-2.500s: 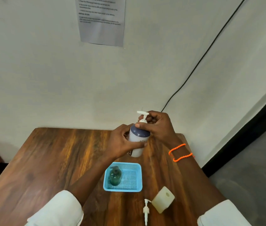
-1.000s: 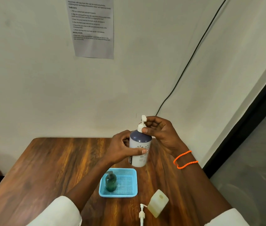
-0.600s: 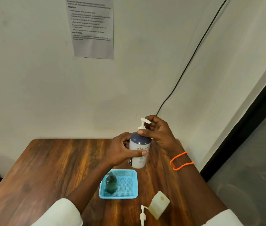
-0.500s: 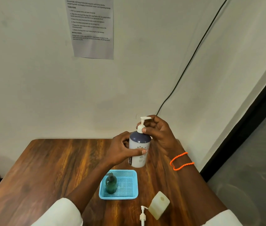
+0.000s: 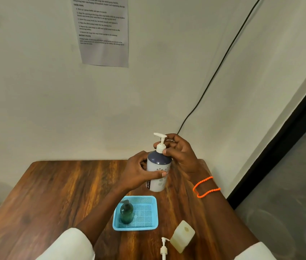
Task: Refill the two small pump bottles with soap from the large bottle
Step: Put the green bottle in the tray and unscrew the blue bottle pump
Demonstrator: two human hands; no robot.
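The large white bottle (image 5: 159, 169) with a dark blue shoulder and a white pump is held upright above the far side of the wooden table (image 5: 58, 192). My left hand (image 5: 139, 173) grips its body. My right hand (image 5: 180, 152) pinches the white pump collar at its neck. A small dark green pump bottle (image 5: 126, 212) stands in the blue tray (image 5: 148, 226). A small cream bottle (image 5: 183, 235) without its pump stands near the front edge, and its white pump (image 5: 163, 248) lies beside it on the table.
A printed sheet (image 5: 103, 30) hangs on the wall behind the table. A black cable (image 5: 219, 61) runs down the wall to the table's back right corner. The table's right edge drops to a grey floor (image 5: 289, 203).
The pump head of the large bottle has turned round under my right hand's fingers, its spout now pointing left. The bottle stays in my left hand at about the same spot.
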